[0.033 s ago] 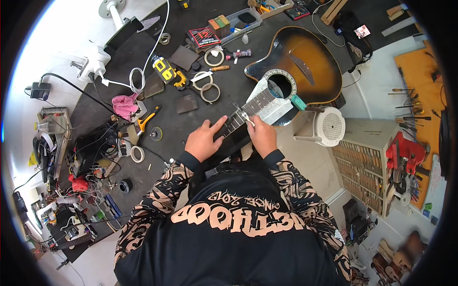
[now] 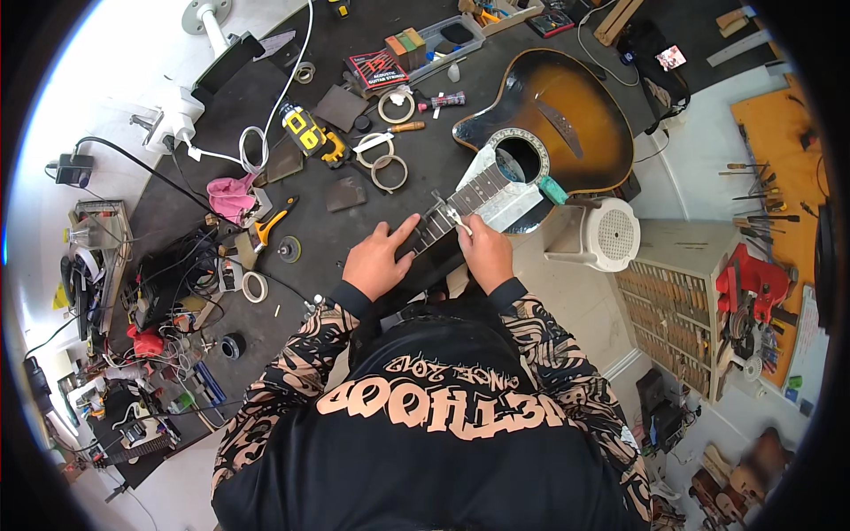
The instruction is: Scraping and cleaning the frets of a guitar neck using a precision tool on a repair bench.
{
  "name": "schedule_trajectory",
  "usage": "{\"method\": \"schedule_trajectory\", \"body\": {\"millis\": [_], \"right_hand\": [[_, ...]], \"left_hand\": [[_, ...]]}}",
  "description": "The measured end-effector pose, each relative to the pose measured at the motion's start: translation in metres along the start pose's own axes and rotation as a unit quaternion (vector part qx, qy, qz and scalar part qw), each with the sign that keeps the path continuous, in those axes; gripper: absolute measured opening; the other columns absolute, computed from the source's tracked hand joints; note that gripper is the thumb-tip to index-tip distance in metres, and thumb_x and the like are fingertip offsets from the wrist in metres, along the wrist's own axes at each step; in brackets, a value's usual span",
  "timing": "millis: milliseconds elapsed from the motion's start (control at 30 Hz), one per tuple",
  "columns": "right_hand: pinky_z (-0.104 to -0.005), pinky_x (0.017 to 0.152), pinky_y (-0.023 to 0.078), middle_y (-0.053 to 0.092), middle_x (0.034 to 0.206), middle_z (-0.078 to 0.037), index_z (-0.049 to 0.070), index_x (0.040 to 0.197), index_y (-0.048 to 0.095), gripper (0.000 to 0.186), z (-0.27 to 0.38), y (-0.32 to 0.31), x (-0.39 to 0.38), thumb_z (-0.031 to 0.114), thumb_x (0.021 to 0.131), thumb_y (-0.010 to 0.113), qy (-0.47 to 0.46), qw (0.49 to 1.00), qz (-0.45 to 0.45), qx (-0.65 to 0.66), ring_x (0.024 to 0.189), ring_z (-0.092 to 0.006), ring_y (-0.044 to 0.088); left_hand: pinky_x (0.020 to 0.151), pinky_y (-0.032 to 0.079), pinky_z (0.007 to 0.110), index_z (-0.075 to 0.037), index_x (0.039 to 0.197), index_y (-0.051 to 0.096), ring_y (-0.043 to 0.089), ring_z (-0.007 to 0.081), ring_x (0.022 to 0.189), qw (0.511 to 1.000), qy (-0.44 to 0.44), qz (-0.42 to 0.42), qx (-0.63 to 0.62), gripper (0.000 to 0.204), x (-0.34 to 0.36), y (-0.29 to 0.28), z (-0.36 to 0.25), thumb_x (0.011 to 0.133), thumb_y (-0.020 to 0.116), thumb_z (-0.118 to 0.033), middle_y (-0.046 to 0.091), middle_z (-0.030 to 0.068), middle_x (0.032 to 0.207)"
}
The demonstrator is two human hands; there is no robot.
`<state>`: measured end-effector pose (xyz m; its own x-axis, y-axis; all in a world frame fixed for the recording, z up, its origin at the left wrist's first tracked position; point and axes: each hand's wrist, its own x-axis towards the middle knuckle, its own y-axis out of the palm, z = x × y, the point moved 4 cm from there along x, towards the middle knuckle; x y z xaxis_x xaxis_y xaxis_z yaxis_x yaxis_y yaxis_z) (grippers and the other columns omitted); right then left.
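An acoustic guitar with a sunburst body [image 2: 575, 115] lies on the bench, its neck slanting down toward me. My left hand [image 2: 376, 261] grips the lower end of the neck, index finger along the far edge and thumb at the near edge. My right hand [image 2: 487, 254] pinches a small pale tool [image 2: 457, 218] against the fretboard [image 2: 482, 188]; its exact kind is too small to tell. Light sheets [image 2: 516, 206] lie on the guitar top on both sides of the fretboard end. A green piece [image 2: 553, 189] sits by the soundhole.
Beyond my hands on the dark bench lie a yellow power tool [image 2: 310, 133], tape rolls [image 2: 390, 173] and a string pack [image 2: 376, 69]. Cables and tools crowd the left. A white stool [image 2: 611, 234] stands right, beside a drawer cabinet [image 2: 677, 292].
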<state>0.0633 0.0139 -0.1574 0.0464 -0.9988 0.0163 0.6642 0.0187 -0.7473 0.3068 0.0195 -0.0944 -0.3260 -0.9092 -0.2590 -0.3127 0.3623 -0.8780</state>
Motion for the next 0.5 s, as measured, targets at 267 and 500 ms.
{"method": "schedule_trajectory", "body": {"millis": [267, 500], "right_hand": [[-0.0543, 0.078, 0.062, 0.085, 0.098, -0.019, 0.006, 0.121, 0.075, 0.019, -0.002, -0.0043, -0.007, 0.021, 0.109, 0.076, -0.008, 1.0, -0.013, 0.011, 0.088, -0.0427, 0.082], [-0.0535, 0.078, 0.062, 0.085, 0.1, -0.018, 0.007, 0.122, 0.075, 0.019, -0.0022, -0.0014, -0.0064, 0.022, 0.11, 0.075, 0.0, 1.0, -0.007, 0.009, 0.089, -0.042, 0.082]], "left_hand": [[0.086, 0.066, 0.053, -0.04, 0.177, 0.05, 0.079, 0.0413, 0.1, 1.0, -0.005, -0.009, -0.01, 0.083, 0.0006, 0.0024, -0.0013, 0.1, 0.081, -0.032, 0.068, 0.0188, 0.12], [0.086, 0.065, 0.052, -0.039, 0.177, 0.051, 0.077, 0.0412, 0.099, 1.0, -0.009, -0.021, -0.005, 0.082, 0.0022, 0.0009, 0.0029, 0.101, 0.082, -0.033, 0.067, 0.0172, 0.117]]}}
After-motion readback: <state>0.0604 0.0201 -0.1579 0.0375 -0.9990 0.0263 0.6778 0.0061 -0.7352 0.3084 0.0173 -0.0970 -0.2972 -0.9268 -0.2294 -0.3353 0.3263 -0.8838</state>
